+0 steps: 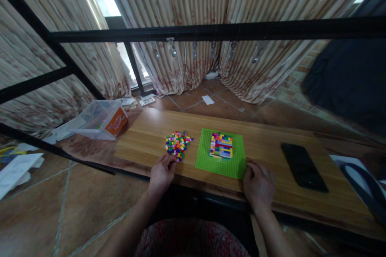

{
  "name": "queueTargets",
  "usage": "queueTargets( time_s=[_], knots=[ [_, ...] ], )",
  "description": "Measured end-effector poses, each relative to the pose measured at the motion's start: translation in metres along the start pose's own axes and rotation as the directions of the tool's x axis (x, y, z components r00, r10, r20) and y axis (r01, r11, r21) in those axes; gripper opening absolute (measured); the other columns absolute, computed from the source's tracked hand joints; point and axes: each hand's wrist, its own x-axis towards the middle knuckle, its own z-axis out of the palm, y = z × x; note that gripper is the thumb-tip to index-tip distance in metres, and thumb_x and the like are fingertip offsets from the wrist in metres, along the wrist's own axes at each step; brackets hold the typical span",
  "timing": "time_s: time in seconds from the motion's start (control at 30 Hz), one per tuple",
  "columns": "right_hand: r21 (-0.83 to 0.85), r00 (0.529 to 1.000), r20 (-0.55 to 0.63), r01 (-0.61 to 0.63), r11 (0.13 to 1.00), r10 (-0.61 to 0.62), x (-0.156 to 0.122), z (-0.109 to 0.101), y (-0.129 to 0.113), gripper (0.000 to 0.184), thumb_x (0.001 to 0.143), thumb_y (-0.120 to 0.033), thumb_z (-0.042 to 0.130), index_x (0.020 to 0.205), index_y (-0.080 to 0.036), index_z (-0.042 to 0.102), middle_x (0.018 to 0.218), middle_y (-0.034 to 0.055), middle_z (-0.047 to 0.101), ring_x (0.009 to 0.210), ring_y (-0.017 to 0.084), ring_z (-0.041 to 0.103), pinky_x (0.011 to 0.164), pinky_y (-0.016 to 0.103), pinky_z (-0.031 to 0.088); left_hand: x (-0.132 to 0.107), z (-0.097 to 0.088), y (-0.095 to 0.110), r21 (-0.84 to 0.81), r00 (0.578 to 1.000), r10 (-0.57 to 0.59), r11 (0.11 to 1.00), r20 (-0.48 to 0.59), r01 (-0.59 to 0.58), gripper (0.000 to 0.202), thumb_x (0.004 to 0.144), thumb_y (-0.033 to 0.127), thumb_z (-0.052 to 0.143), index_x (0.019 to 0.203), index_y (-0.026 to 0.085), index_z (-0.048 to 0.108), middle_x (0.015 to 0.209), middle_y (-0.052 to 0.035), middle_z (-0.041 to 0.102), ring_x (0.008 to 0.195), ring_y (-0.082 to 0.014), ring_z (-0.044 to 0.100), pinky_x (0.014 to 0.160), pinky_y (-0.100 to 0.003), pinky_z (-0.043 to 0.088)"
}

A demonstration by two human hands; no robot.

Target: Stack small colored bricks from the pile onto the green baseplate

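While the left hand (pixel 162 174) rested at the near edge of a heap of small multicoloured bricks (pixel 177 144), its thumb and fingers were drawn close together, making a narrow grip; whether a brick sat between the fingertips could not be told. The heap lay loose on the wooden worktop (pixel 265 140), to the left of a green studded baseplate (pixel 203 156) and apart from it. On the baseplate, around its middle, stood a squarish brick build (pixel 223 144) in mixed colours, with red pieces showing inside its outline. The right hand (pixel 259 184) lay at the baseplate's near right corner, fingers curled; its grip looked narrow too, though I could not tell whether it pinched the edge. Farther right, a black phone (pixel 304 166) lay flat on the worktop. Beyond the worktop's left end stood a clear plastic box (pixel 99 118) with an orange label (pixel 117 122), and curtains (pixel 193 0) hung behind a black rail (pixel 181 32).
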Motion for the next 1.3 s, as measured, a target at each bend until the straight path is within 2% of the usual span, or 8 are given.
queueTargets(
  time_s=[0.13, 0.3, 0.43, 0.6, 0.7, 0.87, 1.1, 1.3],
  knots=[
    [0.013, 1.0, -0.005, 0.001, 1.0, -0.001, -0.001, 0.001, 0.0, 0.031, 0.092, -0.026, 0.044, 0.095, -0.016, 0.073, 0.102, 0.0134, 0.072, 0.094, 0.027, 0.059, 0.088, 0.041, 0.044, 0.001, -0.001, 0.001, 0.055, 1.0, 0.031, 0.998, 0.003, -0.031, 0.015, 0.084, 0.018, 0.054, 0.087, 0.024, 0.067, 0.086, -0.0029, 0.066, 0.079, -0.0183, 0.063, 0.071, -0.028, 0.047],
    [0.023, 1.0, -0.002, -0.003, 1.0, 0.003, -0.001, 0.002, -0.001, 0.03, 0.092, -0.024, 0.044, 0.097, -0.017, 0.073, 0.103, 0.0133, 0.072, 0.096, 0.026, 0.058, 0.087, 0.042, 0.044, 0.0, -0.002, 0.006, 0.083, 0.999, 0.002, 0.997, -0.036, 0.001, 0.019, 0.084, 0.016, 0.051, 0.091, 0.023, 0.067, 0.087, -0.0037, 0.066, 0.079, -0.0188, 0.063, 0.069, -0.028, 0.046],
    [0.02, 1.0, -0.002, -0.015, 1.0, 0.015, 0.0, 0.001, -0.004, 0.03, 0.091, -0.022, 0.045, 0.097, -0.017, 0.073, 0.104, 0.0127, 0.072, 0.096, 0.026, 0.058, 0.088, 0.041, 0.044, 0.006, -0.001, 0.019, -0.075, 0.997, 0.026, 0.997, -0.079, -0.032, 0.017, 0.084, 0.018, 0.051, 0.09, 0.023, 0.066, 0.089, -0.0032, 0.067, 0.08, -0.0175, 0.064, 0.073, -0.028, 0.049],
    [0.004, 1.0, 0.003, -0.006, 1.0, 0.006, 0.001, 0.0, -0.006, 0.028, 0.092, -0.021, 0.045, 0.097, -0.016, 0.073, 0.104, 0.0121, 0.072, 0.095, 0.025, 0.057, 0.088, 0.039, 0.044, 0.03, 0.01, 0.056, -0.258, 0.987, 0.143, 0.953, -0.078, -0.158, 0.017, 0.084, 0.017, 0.051, 0.083, 0.022, 0.067, 0.088, -0.003, 0.068, 0.083, -0.0159, 0.063, 0.077, -0.028, 0.051],
    [0.007, 1.0, 0.001, -0.005, 1.0, 0.005, 0.002, -0.001, -0.007, 0.028, 0.092, -0.02, 0.045, 0.097, -0.016, 0.072, 0.105, 0.0118, 0.072, 0.095, 0.025, 0.057, 0.088, 0.039, 0.044, 0.05, 0.023, 0.08, -0.338, 0.981, 0.19, 0.922, -0.041, -0.192, 0.017, 0.083, 0.016, 0.053, 0.081, 0.022, 0.068, 0.086, -0.0028, 0.069, 0.082, -0.0152, 0.064, 0.077, -0.027, 0.051],
    [0.008, 1.0, 0.009, -0.023, 1.0, 0.023, 0.002, -0.002, -0.009, 0.029, 0.092, -0.019, 0.045, 0.098, -0.016, 0.072, 0.105, 0.0114, 0.072, 0.096, 0.025, 0.056, 0.088, 0.039, 0.043, 0.082, 0.045, 0.102, -0.445, 0.982, 0.163, 0.889, 0.092, -0.106, 0.017, 0.078, 0.01, 0.056, 0.083, 0.02, 0.07, 0.079, -0.0016, 0.072, 0.074, -0.0147, 0.066, 0.074, -0.027, 0.052],
    [0.019, 0.999, 0.013, -0.033, 0.999, 0.033, 0.003, -0.001, -0.01, 0.029, 0.093, -0.019, 0.045, 0.1, -0.016, 0.073, 0.105, 0.0105, 0.072, 0.098, 0.025, 0.057, 0.089, 0.038, 0.044, 0.112, 0.056, 0.112, -0.32, 0.96, 0.114, 0.947, 0.255, -0.027, 0.015, 0.074, 0.011, 0.06, 0.081, 0.017, 0.072, 0.074, -0.0017, 0.073, 0.071, -0.0155, 0.066, 0.071, -0.027, 0.051],
    [0.024, 1.0, 0.005, -0.031, 0.999, 0.031, 0.002, 0.0, -0.009, 0.028, 0.093, -0.02, 0.045, 0.099, -0.017, 0.073, 0.106, 0.0105, 0.072, 0.098, 0.025, 0.056, 0.089, 0.038, 0.044, 0.117, 0.059, 0.117, -0.212, 0.953, 0.105, 0.976, 0.284, -0.044, 0.014, 0.076, 0.016, 0.06, 0.079, 0.018, 0.074, 0.072, -0.0011, 0.072, 0.072, -0.0145, 0.065, 0.07, -0.025, 0.049]
  ],
)
